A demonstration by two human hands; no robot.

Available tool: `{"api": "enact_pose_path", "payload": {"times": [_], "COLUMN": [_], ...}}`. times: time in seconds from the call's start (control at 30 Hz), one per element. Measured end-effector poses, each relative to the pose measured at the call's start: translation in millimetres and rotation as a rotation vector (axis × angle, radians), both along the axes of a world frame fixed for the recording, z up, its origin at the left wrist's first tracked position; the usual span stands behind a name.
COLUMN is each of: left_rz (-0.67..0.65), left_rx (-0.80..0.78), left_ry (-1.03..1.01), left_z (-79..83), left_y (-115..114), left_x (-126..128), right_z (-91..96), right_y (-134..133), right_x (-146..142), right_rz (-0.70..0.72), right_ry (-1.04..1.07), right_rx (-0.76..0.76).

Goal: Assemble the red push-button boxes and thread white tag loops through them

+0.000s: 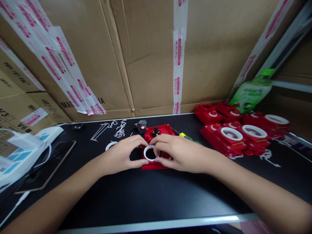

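Observation:
A white ring (146, 152) lies over a red housing cover (153, 166) at the middle of the black table. My left hand (124, 152) curves around the ring's left side, thumb and fingertips closed on its edge. From the right, my right hand (170, 151) pinches the same ring and hides part of the cover. Just behind them sits an open red box (165, 129) with a small black part (156, 131) inside. A second white ring (110, 145) is partly covered by my left hand. A screwdriver with a yellow and green handle (186, 136) lies behind my right hand.
Several assembled red boxes (229, 139) stand at the right, before a green-capped bottle (254, 89). White wire pieces (119, 130) and a black part (141, 126) lie toward the back. A phone (48, 169) and power strip (29, 156) are left. Cardboard (151, 78) walls the back.

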State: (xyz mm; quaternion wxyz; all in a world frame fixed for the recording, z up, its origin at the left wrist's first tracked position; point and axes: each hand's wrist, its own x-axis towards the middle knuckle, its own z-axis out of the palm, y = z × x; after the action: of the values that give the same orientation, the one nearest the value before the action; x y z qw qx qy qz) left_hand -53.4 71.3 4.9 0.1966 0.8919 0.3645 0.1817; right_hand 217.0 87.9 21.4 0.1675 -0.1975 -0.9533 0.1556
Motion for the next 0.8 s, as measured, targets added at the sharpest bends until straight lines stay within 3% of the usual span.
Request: {"api": "enact_pose_path", "payload": {"times": [0.8], "left_rz": [0.009], "left_rx": [-0.009], "left_ry": [0.006], "left_z": [-2.6], "left_y": [-0.6], "left_x": [-0.8], "right_z": [-0.9], "right_y": [-2.0], "right_x": [-3.0], "right_rz": [-0.030], "right_ry": [-0.035], "right_rx": [0.082]}}
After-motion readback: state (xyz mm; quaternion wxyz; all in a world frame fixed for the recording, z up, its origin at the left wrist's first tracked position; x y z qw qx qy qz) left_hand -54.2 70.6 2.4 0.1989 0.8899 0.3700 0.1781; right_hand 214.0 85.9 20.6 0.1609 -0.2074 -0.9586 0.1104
